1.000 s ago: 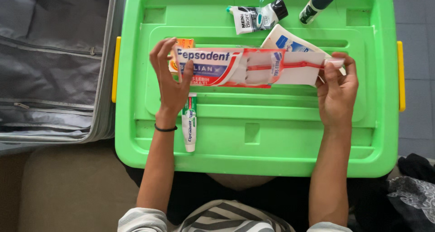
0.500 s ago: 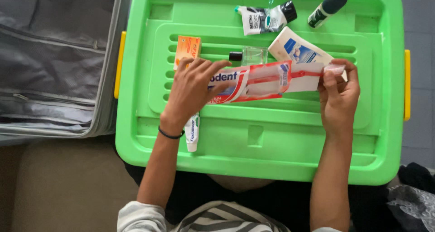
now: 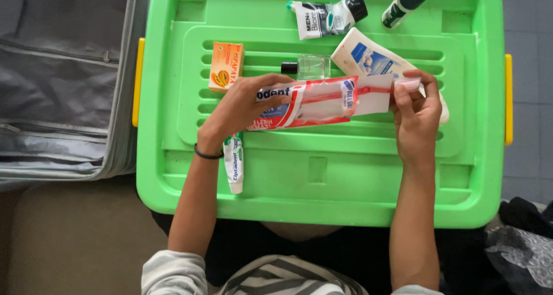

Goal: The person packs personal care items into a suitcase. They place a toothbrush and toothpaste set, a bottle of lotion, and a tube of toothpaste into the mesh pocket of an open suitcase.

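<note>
A long red-and-white pack [image 3: 314, 102] with a clear window holds a red toothbrush. My left hand [image 3: 239, 108] grips the pack's left end from above. My right hand [image 3: 415, 113] pinches the right end, where the toothbrush head [image 3: 406, 85] shows at the fingertips. The pack hangs just above a green plastic lid [image 3: 322, 180] that lies over my lap.
On the lid lie a white-and-green toothpaste tube [image 3: 234, 164], an orange box [image 3: 226, 66], a small clear bottle [image 3: 306, 67], a white pouch [image 3: 367, 58], a black-and-white tube [image 3: 327, 17] and a dark-capped roll-on [image 3: 405, 2]. An open grey suitcase [image 3: 60, 82] lies at the left.
My left hand has turned from gripping the pack's end edge to lying over its left part from above. The pack has dropped a little lower; the clear bottle now shows behind it.
</note>
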